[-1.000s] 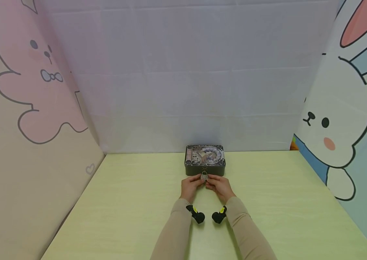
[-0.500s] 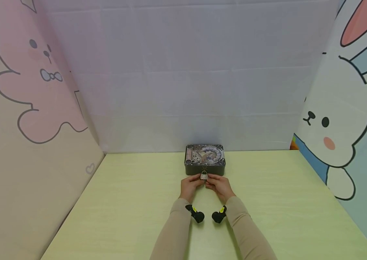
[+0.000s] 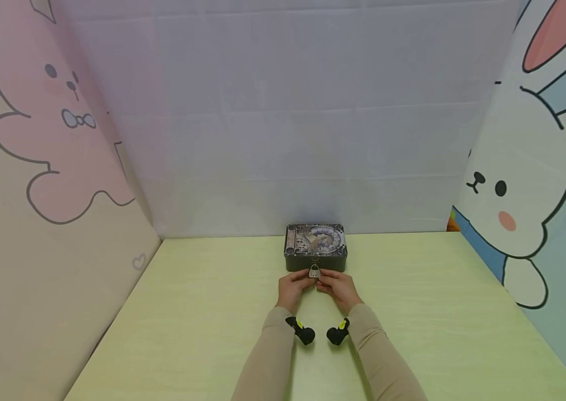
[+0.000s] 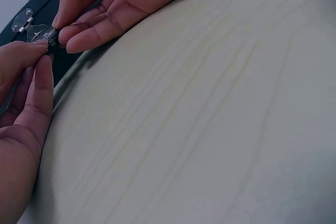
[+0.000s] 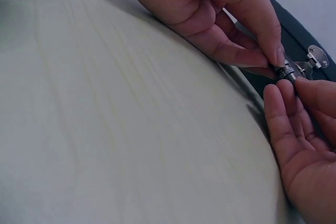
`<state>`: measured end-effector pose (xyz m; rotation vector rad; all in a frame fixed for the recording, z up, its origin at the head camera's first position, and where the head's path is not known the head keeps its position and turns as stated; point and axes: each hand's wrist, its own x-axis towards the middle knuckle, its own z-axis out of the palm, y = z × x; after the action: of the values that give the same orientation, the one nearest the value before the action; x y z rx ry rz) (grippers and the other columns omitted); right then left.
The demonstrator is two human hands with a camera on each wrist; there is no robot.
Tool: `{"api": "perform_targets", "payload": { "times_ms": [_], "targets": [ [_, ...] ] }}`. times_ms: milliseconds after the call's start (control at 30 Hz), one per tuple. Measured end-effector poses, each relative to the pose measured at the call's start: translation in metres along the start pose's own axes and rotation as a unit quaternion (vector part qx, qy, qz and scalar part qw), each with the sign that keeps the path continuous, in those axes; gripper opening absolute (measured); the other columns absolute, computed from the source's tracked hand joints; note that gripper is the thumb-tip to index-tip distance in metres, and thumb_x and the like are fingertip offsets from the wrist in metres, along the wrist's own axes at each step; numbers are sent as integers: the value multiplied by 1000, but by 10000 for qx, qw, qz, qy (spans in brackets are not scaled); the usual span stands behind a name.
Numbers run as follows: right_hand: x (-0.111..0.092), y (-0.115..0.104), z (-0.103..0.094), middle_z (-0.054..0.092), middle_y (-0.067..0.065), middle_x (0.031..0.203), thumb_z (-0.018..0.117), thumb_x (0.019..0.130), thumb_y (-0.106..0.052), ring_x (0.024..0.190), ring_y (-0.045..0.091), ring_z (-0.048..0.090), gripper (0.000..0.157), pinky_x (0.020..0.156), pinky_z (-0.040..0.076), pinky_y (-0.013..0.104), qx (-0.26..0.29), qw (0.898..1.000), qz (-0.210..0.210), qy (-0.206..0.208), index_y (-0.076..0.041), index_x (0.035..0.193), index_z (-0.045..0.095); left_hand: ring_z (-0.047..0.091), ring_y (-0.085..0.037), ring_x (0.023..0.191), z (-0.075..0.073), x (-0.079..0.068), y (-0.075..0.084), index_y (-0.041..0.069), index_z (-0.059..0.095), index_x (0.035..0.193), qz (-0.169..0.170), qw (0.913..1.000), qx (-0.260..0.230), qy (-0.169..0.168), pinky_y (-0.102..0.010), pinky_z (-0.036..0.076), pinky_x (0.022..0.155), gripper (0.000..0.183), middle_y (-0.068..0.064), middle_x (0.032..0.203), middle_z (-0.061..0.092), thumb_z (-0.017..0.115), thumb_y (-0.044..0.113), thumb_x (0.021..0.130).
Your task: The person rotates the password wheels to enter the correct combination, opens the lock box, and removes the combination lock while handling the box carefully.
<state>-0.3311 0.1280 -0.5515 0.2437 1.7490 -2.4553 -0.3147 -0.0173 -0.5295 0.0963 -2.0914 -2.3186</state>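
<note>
A small silver combination padlock (image 3: 315, 272) hangs at the front clasp (image 5: 316, 56) of a dark tin box (image 3: 315, 264) with an ornate picture lid. Number dials show on the padlock (image 4: 50, 38) in the left wrist view. My left hand (image 3: 291, 289) pinches its left side between thumb and fingers. From the right, my right hand (image 3: 340, 289) pinches the other side, its thumb and fingertips at the dials. The lid is down. Fingers partly cover the padlock in both wrist views, so whether its shackle is locked I cannot tell.
The box stands at the back of a pale yellow-green table (image 3: 202, 312), close to a white cloth wall (image 3: 283, 139). Cartoon-printed panels (image 3: 528, 184) stand at the sides. Black wrist cameras (image 3: 305, 335) sit on both sleeves.
Both hands stay on the padlock at the front of the box. The padlock seems to tilt very slightly; otherwise only a tiny shift of the head view shows.
</note>
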Motion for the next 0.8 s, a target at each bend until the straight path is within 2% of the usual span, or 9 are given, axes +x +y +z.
{"api": "perform_targets", "payload": {
  "times_ms": [167,600,733,800],
  "targets": [
    [1,1,0,68,10,94,54,96,12,71,12,67,38,70,59,25,15,10000,-6,25,21,132,49,66,-20,100,-1,0,0,-12,69,114,38,10000,40,-21,-30,57,83,33,-22,111,70,75,-6,83],
    [2,1,-1,68,9,93,55,96,11,71,12,68,39,71,59,26,18,10000,22,-12,20,133,49,68,-19,95,1,-2,2,-13,68,115,-42,10000,-69,37,-31,58,83,32,-24,110,70,74,-7,84],
    [3,2,-1,68,8,93,55,96,11,71,12,68,39,72,59,26,6,10000,28,-3,20,133,48,69,-17,92,1,1,-3,-14,68,115,-21,10000,-80,44,-30,58,82,32,-23,109,70,73,-8,83],
    [3,3,-1,67,8,93,54,96,12,72,12,68,39,72,59,26,-17,10000,25,-1,20,133,48,69,-17,92,1,8,-12,-13,68,114,-13,9999,-77,64,-29,58,81,32,-23,108,71,74,-8,83]
  ]
}}
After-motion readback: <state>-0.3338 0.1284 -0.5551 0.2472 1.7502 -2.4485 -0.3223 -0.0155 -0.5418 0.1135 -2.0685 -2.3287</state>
